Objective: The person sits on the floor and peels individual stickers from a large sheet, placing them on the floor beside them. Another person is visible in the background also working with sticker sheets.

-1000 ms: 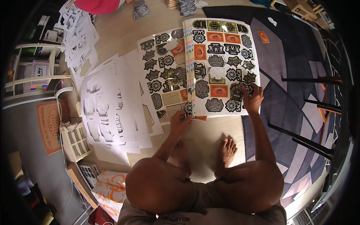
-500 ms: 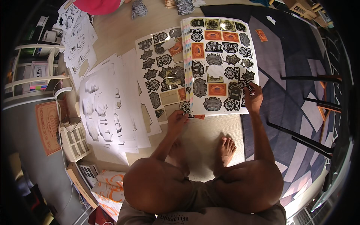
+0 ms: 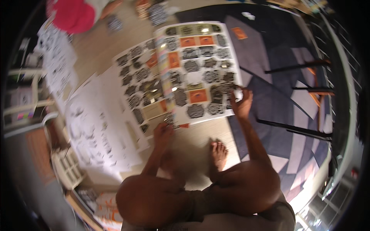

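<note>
A large white sheet of printed stickers [image 3: 194, 79] lies in front of me, its rows showing black badge shapes and orange rectangles. At its right edge my right hand [image 3: 242, 104] is closed in a pinch on a sticker; a small white patch [image 3: 238, 94] shows between the fingers. My left hand [image 3: 164, 131] is closed at the sheet's lower left corner, fingertips by a black-and-white sticker [image 3: 168, 118]; blur hides its exact grip. Under the left side of this sheet lies a second sticker sheet [image 3: 133, 91], with several stickers gone from it.
White cut-out sheets [image 3: 86, 115] spread across the floor at left, and more [image 3: 58, 57] lie farther back. Small stacks [image 3: 158, 15] stand at the far side near a pink item [image 3: 75, 15]. At right are a dark patterned carpet [image 3: 277, 46], an orange card [image 3: 239, 33] and black chair legs [image 3: 293, 131].
The whole view has shifted and blurred, so the sheets and both hands appear farther left. A white patch now shows between my right fingers. My left hand stays by the sheet's corner.
</note>
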Action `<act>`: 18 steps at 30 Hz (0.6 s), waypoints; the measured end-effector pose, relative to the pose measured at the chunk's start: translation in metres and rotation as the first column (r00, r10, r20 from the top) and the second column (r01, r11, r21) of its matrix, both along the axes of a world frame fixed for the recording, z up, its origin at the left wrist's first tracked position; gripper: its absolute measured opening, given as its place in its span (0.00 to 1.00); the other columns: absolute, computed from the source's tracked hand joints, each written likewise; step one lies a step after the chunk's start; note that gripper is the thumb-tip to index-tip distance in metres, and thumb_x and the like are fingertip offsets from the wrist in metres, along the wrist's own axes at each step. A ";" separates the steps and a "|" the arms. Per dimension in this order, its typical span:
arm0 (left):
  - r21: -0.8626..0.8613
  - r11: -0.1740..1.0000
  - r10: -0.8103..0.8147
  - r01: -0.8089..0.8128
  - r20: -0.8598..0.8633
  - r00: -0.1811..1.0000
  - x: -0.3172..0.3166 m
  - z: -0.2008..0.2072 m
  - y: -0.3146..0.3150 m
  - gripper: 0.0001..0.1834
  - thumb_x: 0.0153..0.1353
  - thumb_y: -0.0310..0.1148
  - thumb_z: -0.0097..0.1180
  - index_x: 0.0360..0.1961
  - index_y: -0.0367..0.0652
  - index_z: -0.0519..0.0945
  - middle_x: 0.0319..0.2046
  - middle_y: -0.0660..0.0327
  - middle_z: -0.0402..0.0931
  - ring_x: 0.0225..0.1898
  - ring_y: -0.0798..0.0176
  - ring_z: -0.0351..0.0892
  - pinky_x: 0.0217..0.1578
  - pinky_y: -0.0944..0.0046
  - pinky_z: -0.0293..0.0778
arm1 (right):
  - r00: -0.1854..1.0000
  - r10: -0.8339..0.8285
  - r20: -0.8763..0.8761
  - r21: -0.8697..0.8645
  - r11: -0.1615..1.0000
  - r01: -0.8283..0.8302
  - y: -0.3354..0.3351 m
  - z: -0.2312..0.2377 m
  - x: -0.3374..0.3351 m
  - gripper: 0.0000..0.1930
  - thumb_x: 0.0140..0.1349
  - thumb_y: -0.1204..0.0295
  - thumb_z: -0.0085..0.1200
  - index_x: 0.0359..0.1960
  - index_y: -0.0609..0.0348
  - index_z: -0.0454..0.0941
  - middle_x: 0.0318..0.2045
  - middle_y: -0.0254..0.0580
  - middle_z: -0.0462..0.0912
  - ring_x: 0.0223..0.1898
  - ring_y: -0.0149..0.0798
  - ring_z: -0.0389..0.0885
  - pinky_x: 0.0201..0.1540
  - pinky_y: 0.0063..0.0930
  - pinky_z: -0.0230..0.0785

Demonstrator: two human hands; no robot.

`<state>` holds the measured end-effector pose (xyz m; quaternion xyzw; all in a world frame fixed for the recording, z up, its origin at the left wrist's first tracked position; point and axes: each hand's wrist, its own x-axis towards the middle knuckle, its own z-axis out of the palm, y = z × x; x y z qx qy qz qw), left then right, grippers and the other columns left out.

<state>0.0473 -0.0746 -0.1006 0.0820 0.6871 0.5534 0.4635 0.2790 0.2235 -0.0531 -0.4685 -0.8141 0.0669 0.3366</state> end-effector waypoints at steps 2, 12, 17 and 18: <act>0.029 0.999 -0.020 0.021 -0.027 0.999 -0.004 -0.004 -0.003 0.08 0.65 0.28 0.60 0.43 0.37 0.78 0.35 0.61 0.81 0.34 0.69 0.80 0.34 0.68 0.79 | 0.985 -0.022 -0.170 -0.119 0.993 0.001 -0.016 0.012 0.019 0.15 0.58 0.71 0.66 0.45 0.63 0.78 0.35 0.51 0.80 0.37 0.51 0.76 0.44 0.40 0.70; 0.052 0.998 -0.030 0.040 -0.189 0.982 -0.054 0.005 -0.011 0.09 0.64 0.25 0.58 0.44 0.37 0.77 0.35 0.60 0.80 0.34 0.68 0.80 0.36 0.70 0.79 | 0.647 -0.516 -0.561 -0.175 0.838 0.517 -0.080 0.132 0.171 0.24 0.63 0.57 0.65 0.47 0.61 0.67 0.41 0.39 0.72 0.39 0.29 0.69 0.42 0.26 0.63; 0.109 0.990 -0.067 0.088 -0.190 0.979 -0.090 0.023 0.019 0.08 0.64 0.25 0.57 0.44 0.38 0.77 0.35 0.61 0.80 0.34 0.68 0.80 0.36 0.69 0.79 | 0.694 -0.364 -0.621 -0.141 0.923 0.358 -0.060 0.198 0.182 0.38 0.60 0.55 0.67 0.61 0.66 0.62 0.52 0.45 0.71 0.55 0.40 0.72 0.56 0.37 0.65; 0.126 0.986 -0.081 0.107 -0.195 0.977 -0.094 0.029 0.025 0.08 0.64 0.25 0.57 0.44 0.38 0.77 0.35 0.61 0.80 0.34 0.68 0.80 0.36 0.69 0.79 | 0.696 -0.271 -0.665 -0.118 0.958 0.260 -0.050 0.208 0.179 0.38 0.59 0.56 0.68 0.63 0.66 0.62 0.54 0.46 0.72 0.58 0.42 0.72 0.59 0.40 0.64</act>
